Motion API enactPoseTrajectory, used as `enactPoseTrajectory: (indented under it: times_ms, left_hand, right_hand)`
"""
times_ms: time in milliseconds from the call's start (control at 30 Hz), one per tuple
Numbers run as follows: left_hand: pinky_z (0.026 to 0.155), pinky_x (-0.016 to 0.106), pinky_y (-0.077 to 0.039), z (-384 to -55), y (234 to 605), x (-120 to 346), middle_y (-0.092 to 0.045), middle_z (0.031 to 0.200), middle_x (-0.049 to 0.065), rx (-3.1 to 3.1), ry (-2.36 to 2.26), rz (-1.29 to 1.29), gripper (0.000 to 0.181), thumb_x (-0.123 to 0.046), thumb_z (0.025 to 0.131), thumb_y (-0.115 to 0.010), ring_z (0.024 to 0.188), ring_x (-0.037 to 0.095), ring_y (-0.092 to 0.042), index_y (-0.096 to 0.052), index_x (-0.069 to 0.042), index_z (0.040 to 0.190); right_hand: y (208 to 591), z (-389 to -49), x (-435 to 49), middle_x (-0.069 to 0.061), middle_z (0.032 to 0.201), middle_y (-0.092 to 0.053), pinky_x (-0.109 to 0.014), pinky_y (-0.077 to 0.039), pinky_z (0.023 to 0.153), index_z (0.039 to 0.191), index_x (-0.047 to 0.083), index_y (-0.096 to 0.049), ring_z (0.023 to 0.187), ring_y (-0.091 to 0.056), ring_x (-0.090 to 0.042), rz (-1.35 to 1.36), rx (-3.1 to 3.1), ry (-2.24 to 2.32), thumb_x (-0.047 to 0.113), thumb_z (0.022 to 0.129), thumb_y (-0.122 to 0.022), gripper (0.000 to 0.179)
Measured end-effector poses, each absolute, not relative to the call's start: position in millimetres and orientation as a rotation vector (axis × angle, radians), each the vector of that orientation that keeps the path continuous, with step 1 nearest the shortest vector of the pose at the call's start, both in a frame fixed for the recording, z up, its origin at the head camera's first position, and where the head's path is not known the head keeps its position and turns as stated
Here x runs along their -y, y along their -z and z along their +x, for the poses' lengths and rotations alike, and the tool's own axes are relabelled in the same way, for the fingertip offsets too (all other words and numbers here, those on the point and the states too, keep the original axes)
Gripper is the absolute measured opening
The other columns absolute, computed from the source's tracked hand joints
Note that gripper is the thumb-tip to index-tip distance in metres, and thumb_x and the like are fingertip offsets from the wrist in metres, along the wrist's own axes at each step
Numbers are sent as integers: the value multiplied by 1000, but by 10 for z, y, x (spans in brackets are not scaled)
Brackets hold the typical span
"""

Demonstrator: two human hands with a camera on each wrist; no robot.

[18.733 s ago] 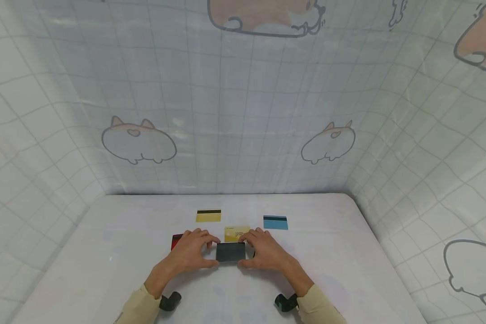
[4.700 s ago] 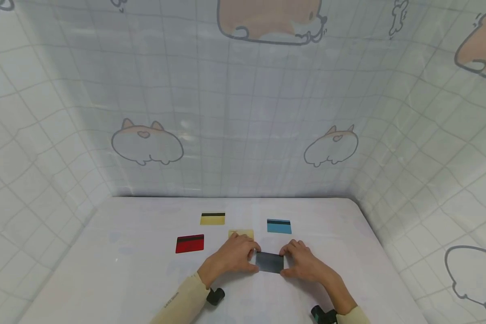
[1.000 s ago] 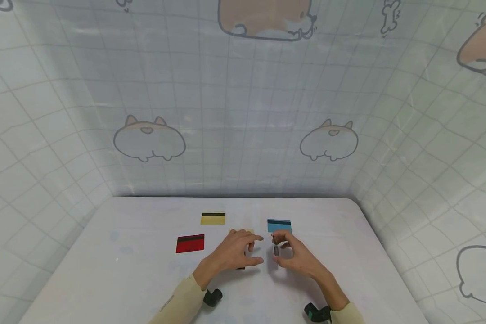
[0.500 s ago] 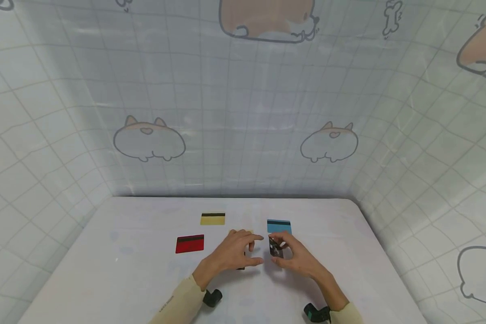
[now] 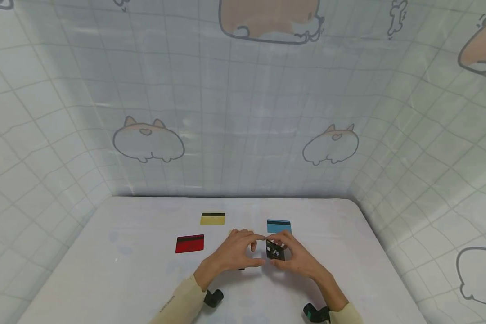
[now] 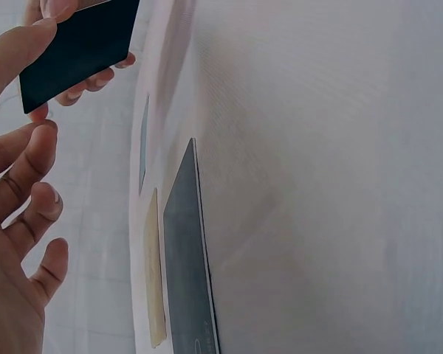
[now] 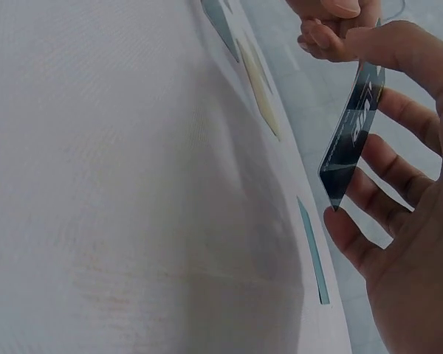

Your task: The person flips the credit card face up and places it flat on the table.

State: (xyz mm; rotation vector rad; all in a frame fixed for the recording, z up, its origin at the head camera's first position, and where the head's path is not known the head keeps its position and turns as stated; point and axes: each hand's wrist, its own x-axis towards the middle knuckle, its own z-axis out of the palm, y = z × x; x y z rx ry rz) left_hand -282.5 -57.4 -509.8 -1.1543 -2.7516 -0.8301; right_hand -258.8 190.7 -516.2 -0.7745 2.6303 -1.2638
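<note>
My right hand (image 5: pixel 295 254) pinches a black card (image 5: pixel 275 250) with white print by its edges, tilted up above the table. At the card's left edge are the thumb and index fingertip of my left hand (image 5: pixel 231 252). In the left wrist view, the left thumb overlaps the edge of the black card (image 6: pixel 81 51), whose plain dark side faces that camera. The right wrist view shows the printed side of the black card (image 7: pixel 351 136). A dark grey card (image 6: pixel 186 258) lies on the table below my left hand, mostly hidden in the head view.
A red card (image 5: pixel 190 244) lies left of my hands. Farther back are a yellow card (image 5: pixel 213 218) and a blue card (image 5: pixel 279 226), both striped. A pale yellow card (image 6: pixel 155 273) lies beyond the dark grey one. Patterned curtains (image 5: pixel 243 135) surround the white table (image 5: pixel 125 261).
Several seconds ago both hands held a dark card between them. One second ago the black card stood edge-on in the right hand; it has turned, showing its print, and come to the left fingertips.
</note>
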Motion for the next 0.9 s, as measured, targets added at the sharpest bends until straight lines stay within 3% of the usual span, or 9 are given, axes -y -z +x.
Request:
enactPoseTrajectory:
  times_ms: [267, 533, 900]
  left_hand:
    - [84, 35, -32, -2824, 5108, 556, -54, 77, -10, 2756, 831, -1142, 60, -67, 75, -63, 80, 2, -43, -63, -25, 117]
    - [85, 35, -33, -2818, 5099, 551, -55, 77, -10, 2775, 815, -1136, 58, -68, 74, -62, 82, 2, -44, -59, -33, 121]
    - [85, 35, -33, -2768, 5055, 568, -56, 78, -9, 2756, 859, -1171, 57, -60, 74, -69, 83, 3, -44, -58, -32, 121]
  right_hand:
    - [5179, -2587, -1902, 10, 117, -43, -46, -40, 87, 129, 39, -48, 105, -46, -16, -732, -2611, 1260, 48, 78, -72, 58]
    - [5203, -2586, -1896, 10, 111, -45, -39, -43, 85, 132, 38, -43, 100, -45, -12, -731, -2667, 1215, 47, 75, -75, 66]
    - [5155, -2531, -1862, 11, 110, -44, -36, -42, 86, 126, 41, -45, 100, -45, -11, -675, -2651, 1209, 48, 71, -78, 64]
